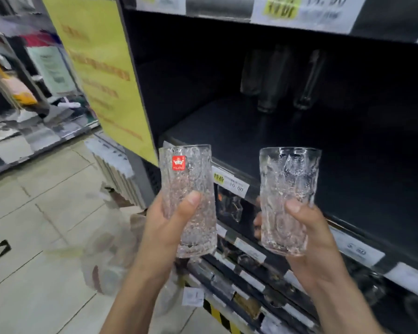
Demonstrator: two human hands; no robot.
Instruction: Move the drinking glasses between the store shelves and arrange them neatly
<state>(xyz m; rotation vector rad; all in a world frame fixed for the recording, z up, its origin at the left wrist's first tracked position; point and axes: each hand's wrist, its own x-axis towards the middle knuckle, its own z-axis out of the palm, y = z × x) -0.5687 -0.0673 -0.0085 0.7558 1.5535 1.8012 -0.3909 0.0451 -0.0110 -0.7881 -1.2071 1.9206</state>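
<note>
My left hand (165, 221) grips a tall textured clear glass (187, 189) with a red sticker near its rim, held upright in front of the shelf edge. A second textured glass (288, 189) without a sticker is upright in the grip of my right hand (309, 233). Both glasses hover just outside the dark shelf (239, 131), level with its front lip. Deep at the back of that shelf stand a few tall clear glasses (268, 80), dim and blurred.
Price labels (229, 183) line the shelf's front edge, and more glassware sits on lower shelves (251, 261). A yellow poster (101, 68) hangs on the shelf's left end panel. Tiled aisle floor (34, 237) lies to the left, with another rack beyond.
</note>
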